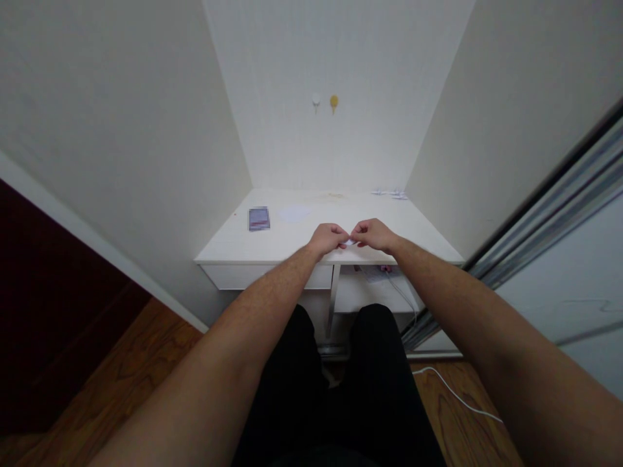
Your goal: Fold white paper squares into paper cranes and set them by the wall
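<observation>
Close to the front edge of the white desk (224, 243), both hands meet over a small white piece of paper (349, 242). My left hand (329, 238) pinches its left side between thumb and fingers. From the other side my right hand (370, 234) grips it with closed fingertips, nearly touching the left. Most of the piece is hidden by the fingers, so its exact shape cannot be made out. Farther back and to the left lie white paper sheets (293, 213), and beside them a flat, dark-bordered square packet (259, 218).
Several small white folded pieces (389, 192) lie at the back right corner. Two hooks, one white (316, 100) and one yellow (333, 102), hang on the back wall. Below the desktop are a drawer (267, 275) and an open shelf with a white cable (402, 293). Side walls enclose the desk.
</observation>
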`<state>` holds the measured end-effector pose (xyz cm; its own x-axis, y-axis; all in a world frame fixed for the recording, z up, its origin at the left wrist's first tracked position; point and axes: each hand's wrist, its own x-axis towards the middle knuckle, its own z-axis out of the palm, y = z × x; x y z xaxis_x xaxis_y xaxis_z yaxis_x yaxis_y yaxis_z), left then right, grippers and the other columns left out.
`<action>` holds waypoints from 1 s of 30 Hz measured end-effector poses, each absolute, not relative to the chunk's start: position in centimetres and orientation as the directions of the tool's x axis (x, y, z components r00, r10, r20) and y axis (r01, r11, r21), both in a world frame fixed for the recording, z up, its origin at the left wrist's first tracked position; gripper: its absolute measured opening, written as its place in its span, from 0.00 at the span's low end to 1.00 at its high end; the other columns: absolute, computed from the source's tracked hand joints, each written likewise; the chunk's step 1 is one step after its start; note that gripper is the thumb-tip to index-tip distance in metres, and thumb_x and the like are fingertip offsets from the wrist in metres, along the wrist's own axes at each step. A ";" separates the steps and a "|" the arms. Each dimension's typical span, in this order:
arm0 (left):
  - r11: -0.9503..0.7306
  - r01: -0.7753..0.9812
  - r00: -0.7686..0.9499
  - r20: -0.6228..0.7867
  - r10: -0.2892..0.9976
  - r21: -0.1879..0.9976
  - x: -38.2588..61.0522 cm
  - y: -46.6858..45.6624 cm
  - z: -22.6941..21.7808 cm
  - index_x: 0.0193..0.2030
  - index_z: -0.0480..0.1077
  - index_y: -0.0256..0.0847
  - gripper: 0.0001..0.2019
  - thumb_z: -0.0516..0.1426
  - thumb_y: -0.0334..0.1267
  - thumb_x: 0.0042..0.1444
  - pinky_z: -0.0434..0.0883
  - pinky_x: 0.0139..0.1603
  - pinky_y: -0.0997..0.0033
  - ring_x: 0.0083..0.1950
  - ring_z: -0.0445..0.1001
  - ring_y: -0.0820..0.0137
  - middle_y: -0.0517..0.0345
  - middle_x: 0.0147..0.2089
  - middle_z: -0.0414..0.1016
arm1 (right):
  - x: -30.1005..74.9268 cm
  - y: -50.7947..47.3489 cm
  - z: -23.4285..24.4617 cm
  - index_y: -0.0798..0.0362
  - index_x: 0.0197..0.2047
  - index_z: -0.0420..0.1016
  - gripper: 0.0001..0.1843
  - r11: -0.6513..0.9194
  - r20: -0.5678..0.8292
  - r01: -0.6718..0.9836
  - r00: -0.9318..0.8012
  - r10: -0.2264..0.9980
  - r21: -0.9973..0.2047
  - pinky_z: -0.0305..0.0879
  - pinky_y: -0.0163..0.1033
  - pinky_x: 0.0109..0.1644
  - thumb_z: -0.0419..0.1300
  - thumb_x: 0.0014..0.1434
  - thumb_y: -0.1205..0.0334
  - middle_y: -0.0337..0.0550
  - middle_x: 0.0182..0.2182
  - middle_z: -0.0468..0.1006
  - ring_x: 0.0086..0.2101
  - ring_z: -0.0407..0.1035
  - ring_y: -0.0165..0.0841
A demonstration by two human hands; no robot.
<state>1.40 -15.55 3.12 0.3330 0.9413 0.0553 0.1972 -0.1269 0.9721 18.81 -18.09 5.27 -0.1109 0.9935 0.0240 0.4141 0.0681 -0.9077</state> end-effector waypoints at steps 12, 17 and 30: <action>-0.164 0.313 0.300 0.066 0.952 0.936 1.8 -11.2 3.9 0.24 0.74 0.34 0.04 0.64 0.28 0.47 0.64 0.26 0.75 0.23 0.73 0.74 0.58 0.21 0.73 | 19.8 -12.3 5.1 0.56 0.21 0.77 0.05 0.229 0.132 0.527 -0.215 0.968 -0.819 0.63 0.34 0.28 0.67 0.44 0.71 0.38 0.17 0.75 0.21 0.66 0.26; -0.180 0.368 0.280 0.076 0.957 0.912 2.3 -7.1 4.3 0.27 0.75 0.34 0.02 0.64 0.29 0.48 0.65 0.27 0.74 0.23 0.72 0.75 0.55 0.23 0.76 | 20.4 -8.5 5.1 0.55 0.20 0.77 0.04 0.229 0.176 0.444 -0.156 0.972 -0.866 0.63 0.34 0.28 0.67 0.44 0.70 0.39 0.18 0.75 0.22 0.65 0.26; -0.126 0.236 0.321 0.045 0.946 0.964 0.1 3.8 0.8 0.24 0.71 0.35 0.05 0.63 0.29 0.46 0.58 0.23 0.76 0.20 0.68 0.76 0.58 0.19 0.73 | 18.1 1.2 -0.8 0.54 0.20 0.72 0.10 0.041 0.041 -0.021 -0.012 0.999 -0.999 0.71 0.37 0.33 0.70 0.36 0.63 0.34 0.19 0.71 0.23 0.66 0.25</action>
